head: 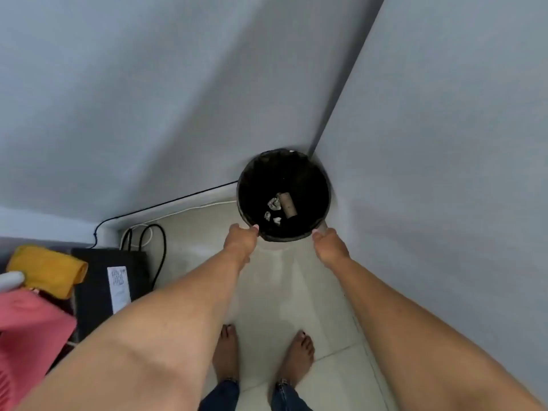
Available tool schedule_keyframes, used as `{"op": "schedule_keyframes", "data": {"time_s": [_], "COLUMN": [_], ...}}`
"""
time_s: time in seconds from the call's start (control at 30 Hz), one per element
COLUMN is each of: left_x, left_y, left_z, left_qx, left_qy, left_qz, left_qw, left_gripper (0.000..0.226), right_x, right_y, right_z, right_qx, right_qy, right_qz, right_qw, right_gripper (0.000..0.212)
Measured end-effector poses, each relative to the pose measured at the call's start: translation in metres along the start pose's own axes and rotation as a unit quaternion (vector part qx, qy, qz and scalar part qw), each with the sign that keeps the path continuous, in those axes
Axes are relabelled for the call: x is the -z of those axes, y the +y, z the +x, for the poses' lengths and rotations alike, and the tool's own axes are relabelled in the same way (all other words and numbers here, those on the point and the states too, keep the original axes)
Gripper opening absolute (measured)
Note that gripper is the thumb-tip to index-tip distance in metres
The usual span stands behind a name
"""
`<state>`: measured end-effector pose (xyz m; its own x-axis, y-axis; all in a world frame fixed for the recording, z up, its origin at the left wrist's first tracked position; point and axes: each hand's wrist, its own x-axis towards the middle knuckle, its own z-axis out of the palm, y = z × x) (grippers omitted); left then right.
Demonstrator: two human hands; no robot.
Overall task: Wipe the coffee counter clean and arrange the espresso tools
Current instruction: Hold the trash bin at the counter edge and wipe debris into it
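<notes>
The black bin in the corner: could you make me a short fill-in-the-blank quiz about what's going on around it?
1. Both hands, left hand and right hand, are at the rim of the black ____.
2. Inside it lies a cardboard ____ beside crumpled paper.
3. The bin stands on the floor in a ____ between two walls.
4. The person's feet are ____.

Missing words: bin; tube; corner; bare

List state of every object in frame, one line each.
black bin: upright in the wall corner, uncovered.
cardboard tube: lying in the bin.
crumpled paper: lying in the bin beside the tube.
left hand: at the bin's near rim, grip unclear.
right hand: at the bin's near rim, grip unclear.
yellow cloth: folded, on the pile at left.
</notes>
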<state>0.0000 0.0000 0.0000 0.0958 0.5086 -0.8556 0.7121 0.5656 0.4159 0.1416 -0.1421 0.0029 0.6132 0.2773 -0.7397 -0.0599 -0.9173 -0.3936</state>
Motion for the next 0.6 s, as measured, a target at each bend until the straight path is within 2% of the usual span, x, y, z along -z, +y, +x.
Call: {"op": "schedule_keyframes", "data": {"time_s": [0.13,0.2,0.27,0.43,0.5,0.6], "left_x": [-0.016,-0.019,-0.025,-0.041,-0.048,-0.054], "left_y": [-0.007,-0.009,-0.013,-0.021,-0.021,-0.020], "left_z": [0.049,0.063,0.081,0.120,0.123,0.125], "left_qx": [0.037,0.044,0.048,0.039,0.037,0.034], "left_qy": [-0.015,-0.025,-0.033,-0.037,-0.038,-0.028], "left_qz": [-0.095,-0.123,-0.144,-0.183,-0.211,-0.245], "left_qw": [0.995,0.991,0.988,0.982,0.976,0.968], "left_gripper": [0.077,0.076,0.069,0.033,0.029,0.035], "right_x": [-0.026,-0.030,-0.036,-0.057,-0.061,-0.061], "right_y": [0.004,0.002,0.005,0.014,0.016,0.016], "right_z": [0.049,0.062,0.079,0.120,0.126,0.129], "right_qx": [-0.086,-0.084,-0.067,-0.074,-0.077,-0.081], "right_qy": [-0.034,-0.035,-0.027,0.007,0.025,0.035], "right_qz": [0.134,0.181,0.203,0.241,0.242,0.249], "right_qw": [0.987,0.979,0.976,0.968,0.967,0.964], "right_gripper": [0.053,0.046,0.041,0.038,0.039,0.040]}}
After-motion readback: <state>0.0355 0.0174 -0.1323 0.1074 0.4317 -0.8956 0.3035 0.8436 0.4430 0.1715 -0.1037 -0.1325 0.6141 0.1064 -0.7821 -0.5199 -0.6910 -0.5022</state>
